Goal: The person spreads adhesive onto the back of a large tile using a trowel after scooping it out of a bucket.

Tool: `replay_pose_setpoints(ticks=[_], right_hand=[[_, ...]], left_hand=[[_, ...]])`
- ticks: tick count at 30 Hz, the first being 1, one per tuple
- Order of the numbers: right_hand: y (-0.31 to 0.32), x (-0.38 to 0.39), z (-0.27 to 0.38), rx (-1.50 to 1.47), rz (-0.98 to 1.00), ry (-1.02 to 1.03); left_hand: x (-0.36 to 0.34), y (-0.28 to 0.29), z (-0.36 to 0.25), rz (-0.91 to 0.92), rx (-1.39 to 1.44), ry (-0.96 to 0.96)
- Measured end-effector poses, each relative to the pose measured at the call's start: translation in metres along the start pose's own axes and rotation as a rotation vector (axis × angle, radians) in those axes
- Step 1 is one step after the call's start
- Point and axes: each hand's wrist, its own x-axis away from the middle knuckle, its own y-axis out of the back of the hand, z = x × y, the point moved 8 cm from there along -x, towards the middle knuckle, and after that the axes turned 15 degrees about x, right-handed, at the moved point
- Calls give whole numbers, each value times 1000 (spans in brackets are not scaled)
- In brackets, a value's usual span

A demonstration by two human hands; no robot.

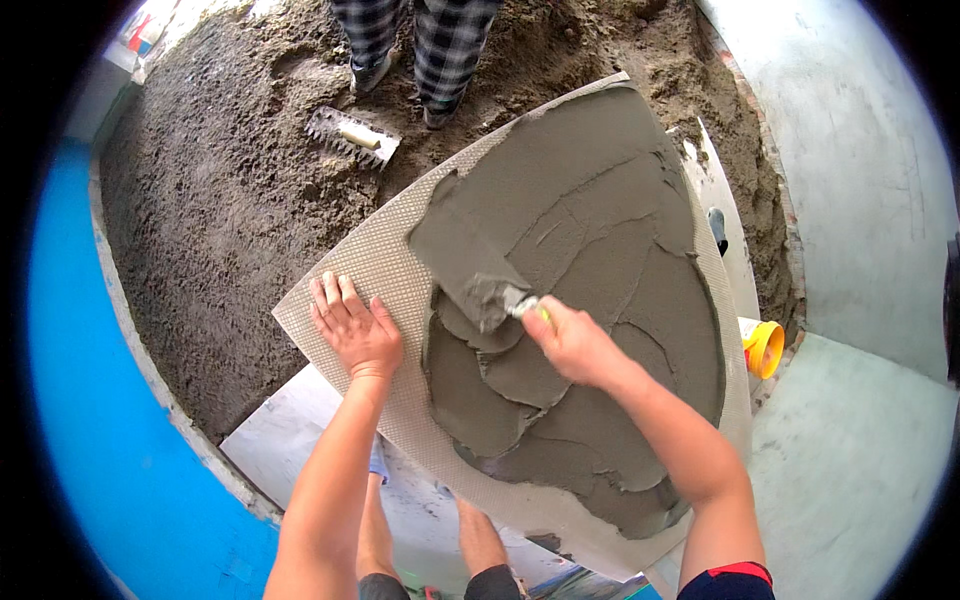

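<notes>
A large beige tile [310,315] lies back side up, its dimpled surface mostly covered with wet grey mortar [610,200]. My left hand [355,335] rests with spread fingers on the uncovered left part of the tile. My right hand [565,340] grips the handle of a trowel [510,300], whose mortar-smeared blade lies on the grey layer, pointing up and left; the blade's exact outline blends into the mortar.
Another person's checked trouser legs [450,50] stand in rough sand-cement [200,200] beyond the tile, near a notched trowel [355,135]. A yellow bucket [763,349] lies at right beside pale panels [850,440]. A blue surface [120,380] borders the left.
</notes>
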Motion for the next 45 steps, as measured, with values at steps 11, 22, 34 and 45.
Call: replay_pose_setpoints(ticks=[11,22,34,45], right_hand=[[142,-47,-198,-313,-442,-511],[-43,-3,15,-593,53,-122],[-17,13,33,522,-335,17],[67,-49,-68,-256,-432,-455]], left_hand=[[3,-5,3,18,-21,-3],[-1,10,15,-16,201,15],[281,183,112,807,517,286],[294,230,95,673,632,398]])
